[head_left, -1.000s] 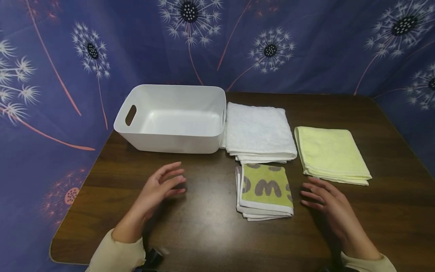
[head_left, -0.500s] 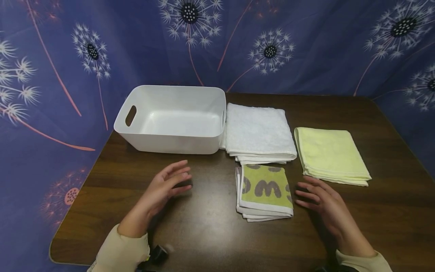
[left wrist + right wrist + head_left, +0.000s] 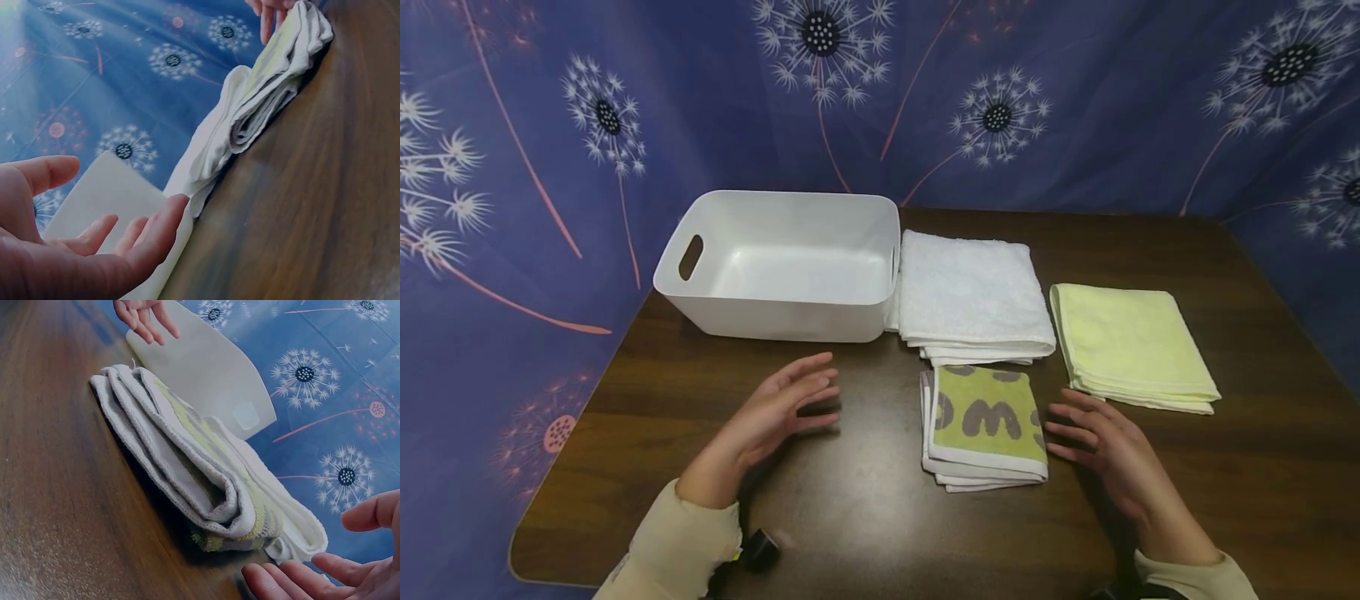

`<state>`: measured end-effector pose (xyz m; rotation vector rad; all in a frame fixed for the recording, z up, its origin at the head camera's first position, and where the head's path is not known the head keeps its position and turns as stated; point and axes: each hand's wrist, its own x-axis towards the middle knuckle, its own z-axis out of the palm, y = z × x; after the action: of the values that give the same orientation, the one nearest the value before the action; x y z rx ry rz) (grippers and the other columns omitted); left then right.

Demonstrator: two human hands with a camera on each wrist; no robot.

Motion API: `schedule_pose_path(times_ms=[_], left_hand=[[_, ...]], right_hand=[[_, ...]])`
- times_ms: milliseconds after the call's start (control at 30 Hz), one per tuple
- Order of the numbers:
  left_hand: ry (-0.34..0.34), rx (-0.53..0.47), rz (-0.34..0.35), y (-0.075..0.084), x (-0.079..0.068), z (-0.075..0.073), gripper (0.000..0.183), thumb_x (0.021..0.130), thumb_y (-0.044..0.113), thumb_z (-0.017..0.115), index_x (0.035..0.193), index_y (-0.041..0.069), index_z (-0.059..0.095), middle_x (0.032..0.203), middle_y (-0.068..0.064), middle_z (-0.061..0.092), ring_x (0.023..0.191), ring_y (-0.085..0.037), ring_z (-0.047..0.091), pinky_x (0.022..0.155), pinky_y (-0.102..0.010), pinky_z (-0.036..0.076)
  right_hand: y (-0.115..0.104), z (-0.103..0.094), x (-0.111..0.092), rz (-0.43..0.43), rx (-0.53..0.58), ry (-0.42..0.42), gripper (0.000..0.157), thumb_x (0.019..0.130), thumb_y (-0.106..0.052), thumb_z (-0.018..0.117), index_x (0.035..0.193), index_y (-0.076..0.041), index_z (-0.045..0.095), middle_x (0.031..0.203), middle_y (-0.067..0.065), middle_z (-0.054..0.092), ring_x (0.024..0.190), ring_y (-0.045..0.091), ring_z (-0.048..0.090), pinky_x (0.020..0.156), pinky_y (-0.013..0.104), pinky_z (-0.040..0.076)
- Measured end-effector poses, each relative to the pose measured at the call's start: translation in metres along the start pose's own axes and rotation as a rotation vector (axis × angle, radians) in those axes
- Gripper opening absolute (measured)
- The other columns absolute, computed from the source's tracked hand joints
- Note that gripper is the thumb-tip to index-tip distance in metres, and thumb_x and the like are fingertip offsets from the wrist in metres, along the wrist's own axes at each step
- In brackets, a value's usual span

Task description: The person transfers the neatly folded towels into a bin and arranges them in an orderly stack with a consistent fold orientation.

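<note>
A folded green towel with grey-brown shapes and a white border lies near the middle of the table. Right beside its right edge is my right hand, fingers relaxed and spread, holding nothing. My left hand hovers over the table to the left of that towel, in front of the bin, also with nothing in it. Behind the green towel lies a folded white towel, and a folded pale yellow towel is at the right. In the right wrist view the green towel's layered folds face my fingertips.
A white plastic bin with handle holes stands at the back left, against the white towel's side. The dark wooden table ends at a blue dandelion-print cloth behind. A small black object sits by my left sleeve.
My left hand has moved right, toward the green towel. My right hand has shifted slightly left, up to that towel's edge. The towels and bin stay in place.
</note>
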<state>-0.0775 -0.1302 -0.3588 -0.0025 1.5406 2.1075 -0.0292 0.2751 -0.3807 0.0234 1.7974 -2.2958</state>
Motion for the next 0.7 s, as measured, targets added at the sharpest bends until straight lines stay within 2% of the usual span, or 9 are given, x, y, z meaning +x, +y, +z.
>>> schedule_pose_path(times_ms=[300,433,600,700], left_hand=[[-0.060,-0.031,-0.046,-0.005,0.011,0.009,0.057,0.096,0.014,0.048,0.144,0.001,0.021,0.145,-0.025,0.022,0.128,-0.042,0.029,0.090,-0.049,0.044],[-0.057,-0.027,-0.049,-0.005,0.013,0.011,0.057,0.096,0.015,0.049,0.144,0.001,0.022,0.145,-0.024,0.023,0.128,-0.041,0.030,0.089,-0.049,0.045],[-0.078,-0.038,-0.058,-0.006,0.017,0.014,0.056,0.097,0.013,0.047,0.145,0.002,0.021,0.146,-0.024,0.021,0.129,-0.041,0.029,0.090,-0.049,0.044],[-0.092,-0.038,-0.061,-0.007,0.020,0.017,0.055,0.098,0.012,0.046,0.145,0.001,0.021,0.146,-0.024,0.020,0.129,-0.040,0.029,0.090,-0.049,0.044]], right_hand=[[0.002,0.002,0.003,-0.030,0.022,-0.017,0.027,0.101,-0.008,0.037,0.118,-0.016,0.056,0.110,0.000,0.064,0.095,0.018,0.063,0.076,0.036,0.053],[0.002,0.005,0.004,-0.052,0.010,-0.010,0.028,0.101,-0.008,0.037,0.117,-0.016,0.058,0.110,0.000,0.065,0.095,0.018,0.063,0.076,0.034,0.053],[0.000,0.008,0.007,-0.009,-0.055,0.042,0.023,0.100,-0.012,0.041,0.117,-0.017,0.056,0.108,-0.003,0.065,0.095,0.015,0.063,0.077,0.032,0.053],[-0.002,0.008,0.010,0.029,-0.088,0.068,0.022,0.100,-0.015,0.042,0.121,-0.013,0.050,0.108,-0.006,0.064,0.095,0.013,0.062,0.077,0.031,0.052]])
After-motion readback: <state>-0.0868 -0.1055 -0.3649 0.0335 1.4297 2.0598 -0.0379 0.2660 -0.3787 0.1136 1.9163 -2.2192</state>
